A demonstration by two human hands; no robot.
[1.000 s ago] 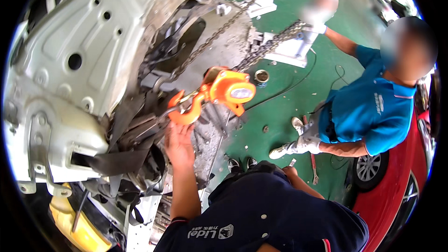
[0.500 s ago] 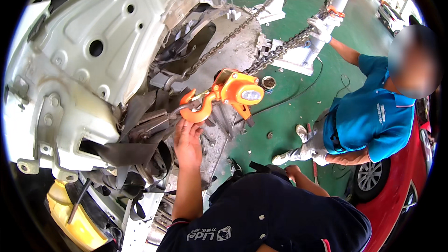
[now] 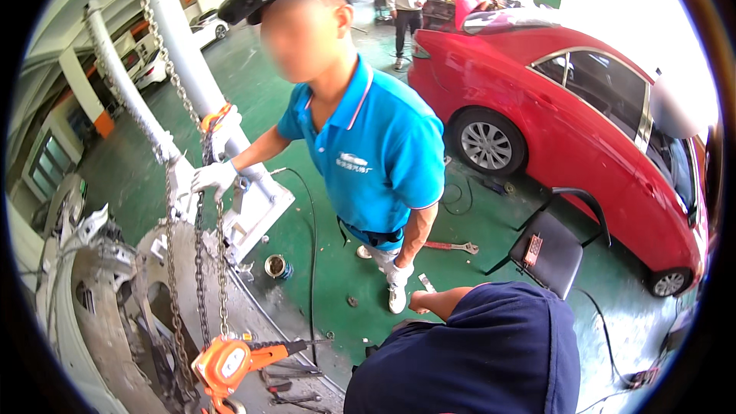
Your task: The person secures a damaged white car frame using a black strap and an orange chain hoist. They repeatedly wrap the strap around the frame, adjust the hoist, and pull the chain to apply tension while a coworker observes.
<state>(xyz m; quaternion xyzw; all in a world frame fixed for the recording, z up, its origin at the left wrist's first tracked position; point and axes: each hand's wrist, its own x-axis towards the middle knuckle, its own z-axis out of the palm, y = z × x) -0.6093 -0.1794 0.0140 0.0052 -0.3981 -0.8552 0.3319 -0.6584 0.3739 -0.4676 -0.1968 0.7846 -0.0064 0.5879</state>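
- While the right hand (image 3: pixel 420 303) hangs beside the waist of the wearer's dark blue shirt (image 3: pixel 468 360), its fingers are too small to read, so I cannot tell whether they are spread or gripping.
- The left hand lies outside the view; I cannot tell what it holds.
- At the lower left, the orange chain hoist (image 3: pixel 228 366) hangs from chains (image 3: pixel 201 261), its lever (image 3: pixel 267 356) pointing right and its lower end near the picture's edge.
- Just beside it, dark tools (image 3: pixel 295 397) lie on the grey surface (image 3: pixel 257 314).
- A co-worker (image 3: pixel 368 161) in a bright blue shirt keeps a gloved hand (image 3: pixel 216 178) at the chains, near a pale post (image 3: pixel 180 38).
- On the green floor (image 3: pixel 349 261) are a round tin (image 3: pixel 277 266) and a red-handled wrench (image 3: pixel 452 247).
- To the right, a black chair (image 3: pixel 553 251) stands near a red car (image 3: pixel 552 92).
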